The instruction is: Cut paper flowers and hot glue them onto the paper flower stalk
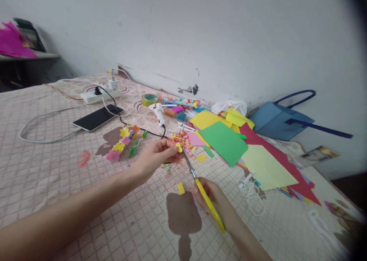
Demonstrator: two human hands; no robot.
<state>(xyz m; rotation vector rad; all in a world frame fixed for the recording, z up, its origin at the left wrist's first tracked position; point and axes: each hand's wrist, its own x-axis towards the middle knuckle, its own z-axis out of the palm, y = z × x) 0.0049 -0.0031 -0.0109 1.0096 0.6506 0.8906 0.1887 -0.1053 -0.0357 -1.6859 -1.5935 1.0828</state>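
My left hand [156,156] pinches a small yellow paper piece [179,147] between fingers and thumb above the quilted bedcover. My right hand [216,201] grips yellow-handled scissors [200,186], and the blade tips meet the yellow piece. A yellow paper scrap [181,188] lies on the cover just below the scissors. Another yellow cut-out [201,158] rests a little beyond the blades. Tiny coloured paper clippings [179,138] are strewn behind my left hand.
Coloured paper sheets [226,140] fan out at right, beside a blue bag [276,117]. A paper flower garland [124,140], white glue gun [158,112], tape roll [150,99], phone [97,118] and power strip [99,95] lie at the back. White string [252,192] lies near my right hand.
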